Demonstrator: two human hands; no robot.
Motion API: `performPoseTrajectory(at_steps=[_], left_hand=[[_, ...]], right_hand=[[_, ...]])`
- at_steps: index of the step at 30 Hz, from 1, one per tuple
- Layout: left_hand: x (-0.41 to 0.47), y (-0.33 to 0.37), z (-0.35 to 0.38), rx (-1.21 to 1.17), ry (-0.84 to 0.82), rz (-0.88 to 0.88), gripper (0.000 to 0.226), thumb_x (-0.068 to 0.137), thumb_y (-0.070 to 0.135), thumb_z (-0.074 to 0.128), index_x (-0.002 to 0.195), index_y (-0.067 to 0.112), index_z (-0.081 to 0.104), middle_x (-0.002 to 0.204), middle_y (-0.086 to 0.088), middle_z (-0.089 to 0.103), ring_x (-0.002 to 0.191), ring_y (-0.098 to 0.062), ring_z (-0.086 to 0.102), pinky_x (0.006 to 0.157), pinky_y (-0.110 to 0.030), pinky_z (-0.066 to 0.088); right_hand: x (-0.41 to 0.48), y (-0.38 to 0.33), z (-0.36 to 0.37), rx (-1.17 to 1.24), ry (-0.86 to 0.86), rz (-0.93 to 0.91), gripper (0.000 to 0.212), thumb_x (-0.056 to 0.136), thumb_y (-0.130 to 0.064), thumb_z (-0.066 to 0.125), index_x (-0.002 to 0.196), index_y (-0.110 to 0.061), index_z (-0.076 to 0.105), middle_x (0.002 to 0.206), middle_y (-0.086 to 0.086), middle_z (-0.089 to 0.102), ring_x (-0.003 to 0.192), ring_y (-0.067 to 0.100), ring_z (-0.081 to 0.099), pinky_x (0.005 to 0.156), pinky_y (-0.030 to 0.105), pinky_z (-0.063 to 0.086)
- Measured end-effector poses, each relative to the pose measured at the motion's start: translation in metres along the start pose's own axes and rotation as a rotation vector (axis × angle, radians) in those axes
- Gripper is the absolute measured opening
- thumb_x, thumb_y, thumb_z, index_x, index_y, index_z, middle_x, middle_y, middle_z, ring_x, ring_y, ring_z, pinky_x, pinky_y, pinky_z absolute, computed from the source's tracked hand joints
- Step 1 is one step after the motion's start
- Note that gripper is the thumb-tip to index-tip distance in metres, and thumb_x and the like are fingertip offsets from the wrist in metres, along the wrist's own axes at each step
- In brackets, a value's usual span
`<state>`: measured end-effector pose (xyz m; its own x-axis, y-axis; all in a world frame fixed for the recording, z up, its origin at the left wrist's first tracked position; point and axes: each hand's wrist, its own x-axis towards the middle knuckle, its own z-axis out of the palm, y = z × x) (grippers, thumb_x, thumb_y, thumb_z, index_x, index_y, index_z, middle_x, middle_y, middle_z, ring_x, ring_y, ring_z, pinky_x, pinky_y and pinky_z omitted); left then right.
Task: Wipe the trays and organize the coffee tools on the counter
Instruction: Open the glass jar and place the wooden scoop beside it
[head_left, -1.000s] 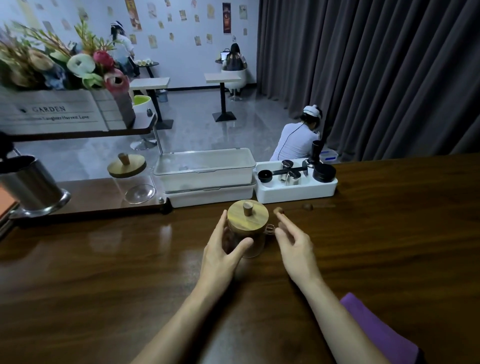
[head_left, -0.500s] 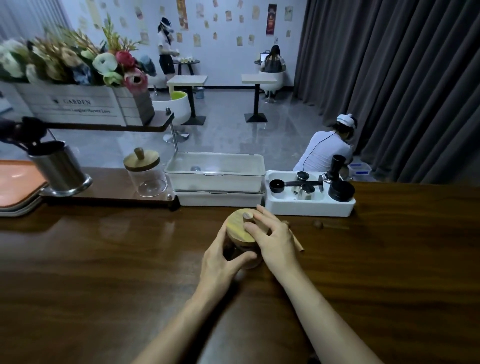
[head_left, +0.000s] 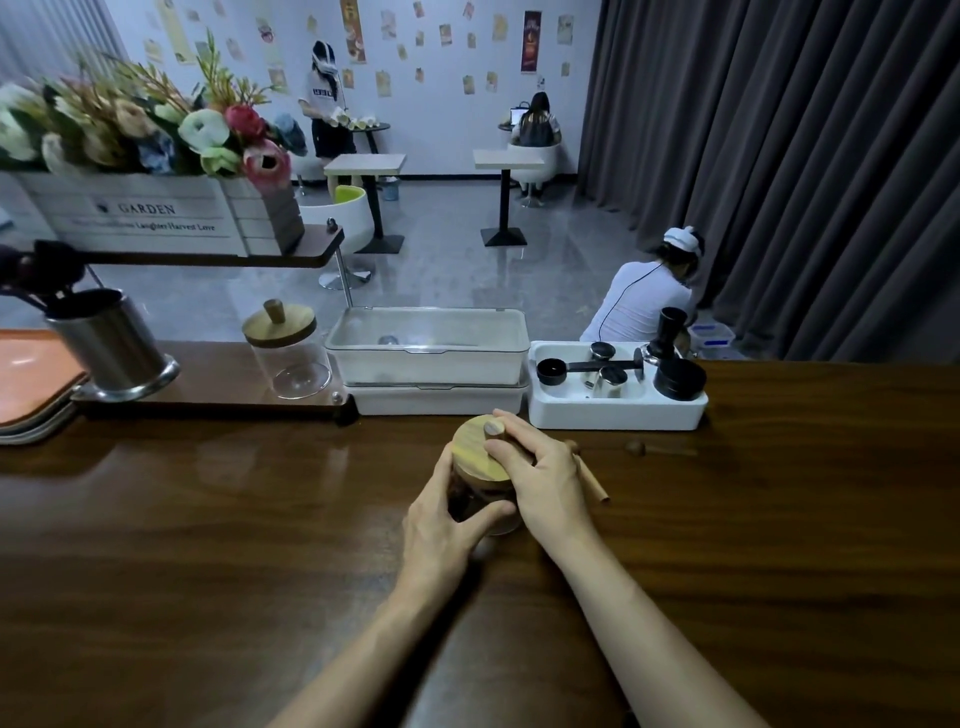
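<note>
Spillage is risked: the tilted jar (head_left: 470, 496) is clamped in the left grip (head_left: 441, 514), its wooden lid (head_left: 472, 449) pinched by the right grip (head_left: 545, 470); a jerked lid could upset it.

dim, cool indoor light, soft glare on the counter (head_left: 218, 545), wide-angle bending at the edges

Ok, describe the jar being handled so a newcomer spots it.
On the wooden counter, in front of the stacked white trays, stands a wooden-lidded glass jar. Unlike the empty jar left of the trays, it has dark contents; left hand and right hand hold it.
</note>
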<state>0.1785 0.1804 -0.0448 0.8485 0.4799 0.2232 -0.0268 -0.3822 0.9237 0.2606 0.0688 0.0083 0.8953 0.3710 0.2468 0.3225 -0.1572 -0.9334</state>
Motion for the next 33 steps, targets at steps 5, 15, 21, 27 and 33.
performPoseTrajectory(at_steps=[5, 15, 21, 27, 33], left_hand=[[0.0015, -0.0041, 0.0005, -0.015, -0.003, -0.002, 0.078, 0.072, 0.049, 0.088, 0.140, 0.042, 0.050, 0.116, 0.019, 0.072, 0.111, -0.004, 0.067, 0.098, -0.040, 0.053], [0.0032, -0.0084, 0.0013, 0.037, 0.020, -0.003, 0.086, 0.069, 0.059, 0.085, 0.144, 0.043, 0.047, 0.116, 0.023, 0.070, 0.111, 0.002, 0.065, 0.097, -0.038, 0.054], [0.0031, -0.0085, 0.0004, 0.073, 0.024, -0.003, 0.087, 0.070, 0.061, 0.084, 0.146, 0.042, 0.045, 0.119, 0.022, 0.070, 0.114, 0.004, 0.063, 0.097, -0.035, 0.053], [0.0026, -0.0070, -0.0003, 0.083, 0.020, 0.010, 0.086, 0.070, 0.063, 0.081, 0.146, 0.042, 0.045, 0.117, 0.024, 0.069, 0.113, 0.005, 0.062, 0.096, -0.030, 0.053], [0.0026, -0.0052, 0.0004, 0.078, 0.015, 0.021, 0.080, 0.073, 0.055, 0.085, 0.143, 0.039, 0.048, 0.114, 0.023, 0.070, 0.110, 0.004, 0.064, 0.093, -0.026, 0.052]], right_hand=[[0.0004, -0.0041, 0.0013, -0.003, 0.000, -0.016, 0.028, 0.093, -0.007, 0.068, 0.119, -0.017, 0.074, 0.125, -0.014, 0.066, 0.106, -0.032, 0.046, 0.088, -0.005, 0.030], [0.0002, -0.0037, 0.0014, 0.038, 0.010, -0.081, 0.018, 0.092, 0.002, 0.066, 0.106, -0.003, 0.075, 0.097, -0.027, 0.062, 0.092, -0.032, 0.048, 0.079, -0.006, 0.030], [0.0046, -0.0047, 0.0029, -0.053, 0.018, -0.128, 0.015, 0.091, -0.003, 0.068, 0.099, -0.013, 0.076, 0.103, -0.014, 0.072, 0.104, -0.007, 0.060, 0.090, 0.007, 0.037], [0.0030, -0.0040, 0.0012, -0.034, 0.021, -0.153, 0.014, 0.091, 0.000, 0.066, 0.098, -0.008, 0.075, 0.104, -0.010, 0.073, 0.099, -0.003, 0.063, 0.089, 0.010, 0.042], [0.0065, -0.0014, -0.0010, -0.065, 0.012, -0.203, 0.014, 0.088, 0.003, 0.068, 0.100, -0.002, 0.074, 0.100, -0.005, 0.072, 0.099, -0.011, 0.059, 0.090, 0.006, 0.039]])
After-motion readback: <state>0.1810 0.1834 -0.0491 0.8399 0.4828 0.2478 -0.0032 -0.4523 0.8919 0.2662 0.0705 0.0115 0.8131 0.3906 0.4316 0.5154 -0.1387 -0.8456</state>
